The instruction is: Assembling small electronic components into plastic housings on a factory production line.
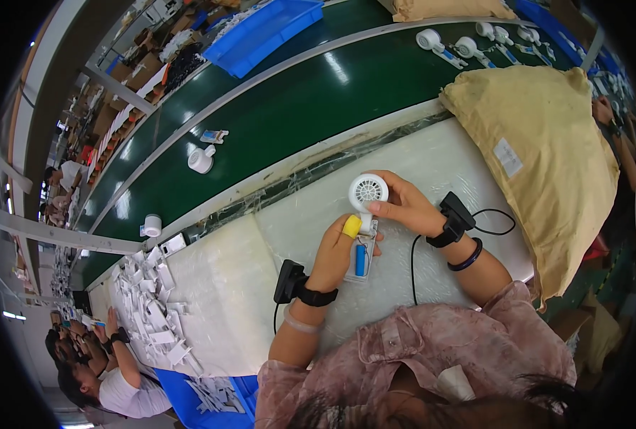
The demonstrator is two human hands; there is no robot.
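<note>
Assembly step, by the look of it. Right hand (404, 207) grip pinches the white fan head (369, 191); left hand (336, 250) grip pinches its handle with blue cell (361, 259), just below, above the tabletop (218, 286). Next move likely calls for steady seating of parts.

You have one view only, from the left of the two fisheye cameras on your head. It looks steeply down and forward over your chest, close to your hands: the left hand (334, 252) and right hand (402, 206) sit near the middle of the picture, your forearms coming in from the lower edge. The white counter (225, 286) fills the centre, the green conveyor belt (282, 114) lies beyond it toward the top, and straight edges bend toward the dark round rim.
</note>
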